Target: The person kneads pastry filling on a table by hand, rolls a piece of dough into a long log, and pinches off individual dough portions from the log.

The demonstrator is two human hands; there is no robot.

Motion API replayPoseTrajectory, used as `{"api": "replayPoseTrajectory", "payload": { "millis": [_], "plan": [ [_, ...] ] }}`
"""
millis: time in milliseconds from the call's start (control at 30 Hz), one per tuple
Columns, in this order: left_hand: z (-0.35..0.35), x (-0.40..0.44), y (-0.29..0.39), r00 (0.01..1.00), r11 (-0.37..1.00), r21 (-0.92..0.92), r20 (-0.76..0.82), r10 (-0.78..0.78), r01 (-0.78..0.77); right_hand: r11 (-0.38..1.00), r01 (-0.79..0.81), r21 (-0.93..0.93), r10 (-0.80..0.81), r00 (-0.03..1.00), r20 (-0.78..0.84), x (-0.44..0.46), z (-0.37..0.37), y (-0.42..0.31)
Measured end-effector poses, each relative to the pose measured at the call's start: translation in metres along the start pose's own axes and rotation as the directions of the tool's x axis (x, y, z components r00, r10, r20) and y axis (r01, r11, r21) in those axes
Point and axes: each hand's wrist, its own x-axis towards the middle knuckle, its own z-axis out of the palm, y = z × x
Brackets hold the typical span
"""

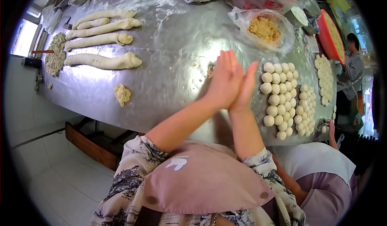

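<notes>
My left hand (225, 79) and my right hand (246, 85) are pressed palm to palm above the metal table (173, 85), fingers extended and pointing away from me. Anything between the palms is hidden. Rows of round dough balls (281, 89) sit to the right of my hands. A small rough lump of dough (121, 95) lies to the left. Farther left are several long dough rolls (102, 61), side by side. Beyond my hands, a plastic bag holds a crumbly yellow-brown filling (264, 29).
Flattened dough pieces (323, 79) lie at the far right, near a red basin (331, 36). A person (322, 165) is close on my right; another person (352, 67) stands farther back. A wooden stool (90, 145) is below the table's left edge.
</notes>
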Motion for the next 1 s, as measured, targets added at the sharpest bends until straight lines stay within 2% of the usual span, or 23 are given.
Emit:
{"api": "replayPoseTrajectory", "payload": {
  "millis": [67,100,167,233,267,300,367,400,433,467,533,567,600,667,733,833,900,1000],
  "plan": [
    [0.004,-0.016,0.014,0.987,0.972,0.177,0.058,0.150,-0.158,0.976,-0.091,0.198,0.093,0.996,0.000,0.024,-0.020,0.002],
    [0.003,-0.015,0.012,0.976,0.953,0.215,0.084,0.199,-0.212,0.962,-0.113,0.248,0.134,0.989,-0.070,0.028,-0.021,0.002],
    [0.000,-0.013,0.004,0.947,0.905,0.284,0.142,0.289,-0.318,0.971,-0.145,0.187,0.174,0.974,-0.145,0.015,-0.008,-0.006],
    [-0.031,0.009,0.028,0.883,0.913,0.243,0.423,0.205,-0.328,0.973,-0.188,0.132,0.211,0.959,-0.188,0.001,0.020,-0.018],
    [-0.040,0.015,0.036,0.814,0.919,0.219,0.559,0.158,-0.329,0.972,-0.207,0.109,0.225,0.954,-0.197,-0.004,0.028,-0.020],
    [-0.025,0.010,0.020,0.873,0.892,0.142,0.320,0.368,-0.428,0.983,-0.175,0.062,0.183,0.967,-0.178,-0.005,0.025,-0.018],
    [-0.016,0.006,0.019,0.966,0.998,0.014,0.252,0.052,-0.057,0.998,-0.045,-0.047,0.040,0.994,-0.100,-0.002,0.001,-0.004],
    [-0.011,0.002,0.020,0.964,0.989,-0.058,0.237,-0.118,0.136,0.993,0.053,-0.106,-0.057,0.998,-0.038,0.005,-0.027,0.014],
    [-0.006,-0.004,0.024,0.982,0.946,-0.288,0.150,-0.111,0.151,0.952,0.218,-0.214,-0.229,0.973,-0.029,0.017,-0.052,0.032],
    [-0.004,-0.004,0.023,0.984,0.914,-0.371,0.129,-0.123,0.163,0.872,0.368,-0.322,-0.394,0.919,-0.018,0.024,-0.050,0.037],
    [-0.001,-0.008,0.023,0.982,0.827,-0.530,0.090,-0.166,0.188,0.766,0.431,-0.477,-0.485,0.874,0.011,0.021,-0.052,0.046],
    [-0.005,-0.007,0.022,0.976,0.781,-0.585,0.132,-0.176,0.220,0.702,0.458,-0.546,-0.525,0.850,0.039,0.022,-0.052,0.051],
    [-0.011,-0.007,0.026,0.967,0.775,-0.580,0.114,-0.227,0.250,0.633,0.481,-0.607,-0.560,0.826,0.071,0.021,-0.041,0.051],
    [-0.018,-0.006,0.032,0.943,0.763,-0.566,0.084,-0.323,0.312,0.599,0.462,-0.654,-0.556,0.828,0.075,0.019,-0.031,0.047],
    [-0.017,-0.004,0.035,0.899,0.660,-0.685,-0.017,-0.437,0.308,0.673,0.378,-0.636,-0.478,0.878,0.016,0.019,-0.026,0.041],
    [-0.022,-0.002,0.033,0.846,0.513,-0.814,-0.050,-0.531,0.274,0.515,0.462,-0.722,-0.504,0.844,0.180,0.017,-0.018,0.035],
    [-0.027,-0.006,0.022,0.856,0.435,-0.871,-0.033,-0.516,0.229,0.385,0.419,-0.822,-0.425,0.871,0.245,0.014,-0.023,0.033],
    [-0.038,-0.004,0.020,0.742,0.250,-0.897,0.117,-0.660,0.364,0.143,0.408,-0.902,-0.273,0.892,0.360,0.014,-0.021,0.017]
  ]
}}
